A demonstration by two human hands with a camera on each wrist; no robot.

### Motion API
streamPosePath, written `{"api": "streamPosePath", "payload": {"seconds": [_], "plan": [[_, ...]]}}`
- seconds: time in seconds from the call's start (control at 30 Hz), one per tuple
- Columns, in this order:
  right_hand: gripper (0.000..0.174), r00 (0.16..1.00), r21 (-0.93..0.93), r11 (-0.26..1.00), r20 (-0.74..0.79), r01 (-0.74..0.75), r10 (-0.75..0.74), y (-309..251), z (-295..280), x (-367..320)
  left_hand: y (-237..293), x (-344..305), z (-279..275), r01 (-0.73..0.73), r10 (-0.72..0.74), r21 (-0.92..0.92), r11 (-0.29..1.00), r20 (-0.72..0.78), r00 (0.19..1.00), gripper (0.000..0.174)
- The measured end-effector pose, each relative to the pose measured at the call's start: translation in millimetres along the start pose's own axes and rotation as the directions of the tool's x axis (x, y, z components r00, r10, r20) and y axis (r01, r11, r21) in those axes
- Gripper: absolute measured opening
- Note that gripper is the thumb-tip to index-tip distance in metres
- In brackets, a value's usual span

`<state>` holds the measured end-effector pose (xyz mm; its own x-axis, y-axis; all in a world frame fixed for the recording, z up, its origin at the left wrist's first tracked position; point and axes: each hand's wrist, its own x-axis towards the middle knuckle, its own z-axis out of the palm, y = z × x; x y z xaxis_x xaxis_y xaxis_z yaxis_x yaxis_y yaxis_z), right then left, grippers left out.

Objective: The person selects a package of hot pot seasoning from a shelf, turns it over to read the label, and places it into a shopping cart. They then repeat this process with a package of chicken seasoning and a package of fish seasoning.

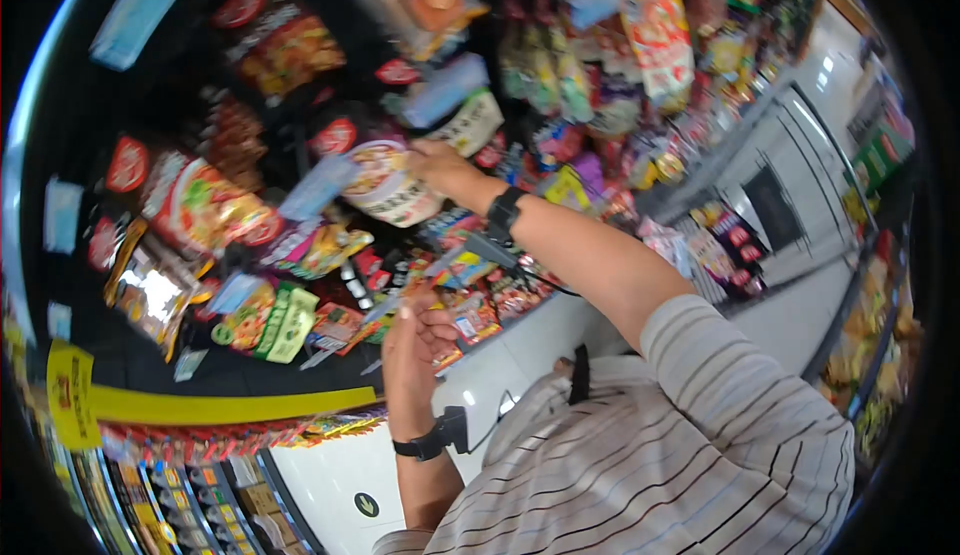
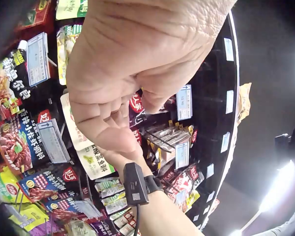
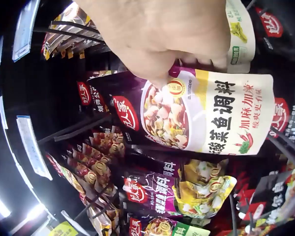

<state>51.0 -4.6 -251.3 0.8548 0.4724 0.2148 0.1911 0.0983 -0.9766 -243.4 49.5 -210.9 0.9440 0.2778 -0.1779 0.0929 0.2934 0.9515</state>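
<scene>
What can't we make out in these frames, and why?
- Right hand: some fingertips, right wrist view, behind the fish seasoning packet.
- Left hand: its wrist, left wrist view, cut off by top edge.
- Upper-left price tag: text, head view, blurred.

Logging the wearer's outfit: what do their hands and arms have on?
The left hand and right hand are bare. Each wrist has a black band with a small dark box and cable. The right sleeve is short, pale and dark-striped.
</scene>
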Motion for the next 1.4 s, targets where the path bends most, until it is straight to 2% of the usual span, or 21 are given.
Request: {"api": "streamPosePath", "payload": {"seconds": [0.03,0.07,0.1,0.13,0.17,0.2,0.27,0.37,0.53,0.73,0.8,0.83,0.87,0.93,0.97,1.0,1.07,1.17,1.27,1.3,1.4], "plan": [[0.032,0.998,-0.039,0.998,-0.051,0.045,-0.047,-7.2,-3.7,-15.5,-4.6,-0.2,0.1,-0.003,0.003,0.011,1.000,0.018,1.000,0.048],[0.034,0.997,-0.048,0.997,-0.040,-0.064,0.062,-9.7,-11.6,-27.6,-9.6,-1.7,2.9,-0.017,0.017,0.012,1.000,0.031,0.999,0.049],[0.033,0.996,-0.159,0.984,-0.033,0.077,-0.084,19.4,-19.9,-29.9,-11.6,-5.3,10.3,-0.007,0.007,0.024,1.000,0.034,0.999,0.050],[0.038,0.991,-0.207,0.975,-0.085,0.082,-0.101,25.0,-25.2,-49.1,-15.5,-6.4,15.1,0.001,-0.003,0.034,0.999,0.042,0.999,0.050],[0.036,0.989,-0.161,0.980,-0.080,0.114,-0.128,31.1,-35.7,-71.9,-24.2,-5.0,15.9,0.042,-0.044,0.036,0.998,0.065,0.997,0.048],[0.034,0.997,0.042,0.996,0.018,-0.081,0.081,-8.5,-56.1,-118.2,-32.4,-4.4,19.3,0.072,-0.075,0.040,0.997,0.081,0.994,0.046],[0.033,0.973,0.321,0.927,0.185,-0.193,0.139,10.0,-83.8,-163.3,-46.4,-3.0,34.5,0.156,-0.166,0.107,0.982,0.099,0.981,0.046],[0.034,0.912,0.318,0.857,0.201,-0.405,0.356,2.1,-143.0,-230.2,-61.3,6.9,52.9,0.228,-0.268,0.238,0.944,0.155,0.951,0.040],[0.034,0.830,0.450,0.794,-0.179,-0.409,0.528,21.9,-242.2,-324.8,-76.0,23.6,108.6,0.224,-0.368,0.454,0.862,0.259,0.893,0.042],[0.035,0.640,0.622,0.707,-0.400,-0.336,0.656,54.3,-342.4,-421.0,-101.9,21.1,165.2,0.261,-0.485,0.536,0.803,0.332,0.809,0.042],[0.029,0.656,0.706,0.685,-0.432,-0.180,0.618,82.6,-382.0,-442.2,-106.4,15.9,179.1,0.276,-0.505,0.558,0.783,0.310,0.806,0.042],[0.025,0.537,0.731,0.659,-0.490,-0.177,0.687,85.9,-401.7,-441.3,-105.9,13.0,186.6,0.274,-0.509,0.575,0.771,0.299,0.807,0.043],[0.027,0.484,0.794,0.595,-0.476,-0.123,0.735,88.4,-425.9,-439.4,-106.0,11.2,193.6,0.271,-0.514,0.592,0.759,0.289,0.808,0.043],[0.031,0.415,0.773,0.634,-0.569,-0.027,0.710,92.5,-462.6,-436.2,-109.0,9.6,204.8,0.282,-0.513,0.596,0.752,0.260,0.818,0.042],[0.035,0.354,0.774,0.632,-0.587,-0.015,0.728,93.8,-480.0,-430.9,-111.5,9.2,210.6,0.287,-0.512,0.598,0.748,0.245,0.823,0.042],[0.036,0.364,0.729,0.683,-0.626,-0.041,0.690,95.0,-495.5,-431.9,-114.6,8.6,216.4,0.305,-0.518,0.593,0.745,0.227,0.824,0.042],[0.035,0.322,0.690,0.718,-0.661,-0.093,0.678,120.8,-527.4,-434.9,-121.4,7.8,227.2,0.342,-0.532,0.582,0.738,0.189,0.825,0.041],[0.035,0.171,0.781,0.622,-0.607,-0.052,0.776,163.3,-561.5,-438.8,-129.5,-0.1,246.9,0.357,-0.550,0.614,0.704,0.153,0.821,0.043],[0.040,0.235,0.858,0.503,-0.513,0.105,0.826,269.4,-602.7,-470.0,-145.4,-7.0,252.5,0.419,-0.594,0.644,0.639,0.068,0.802,0.045],[0.045,0.111,0.873,0.480,-0.471,-0.082,0.875,253.2,-605.6,-456.4,-146.4,-9.6,258.1,0.449,-0.610,0.653,0.610,0.026,0.792,0.050],[0.046,-0.022,0.872,0.484,-0.487,-0.080,0.873,281.0,-608.3,-455.4,-152.1,-16.8,263.3,0.484,-0.623,0.654,0.581,-0.025,0.782,0.053]]}}
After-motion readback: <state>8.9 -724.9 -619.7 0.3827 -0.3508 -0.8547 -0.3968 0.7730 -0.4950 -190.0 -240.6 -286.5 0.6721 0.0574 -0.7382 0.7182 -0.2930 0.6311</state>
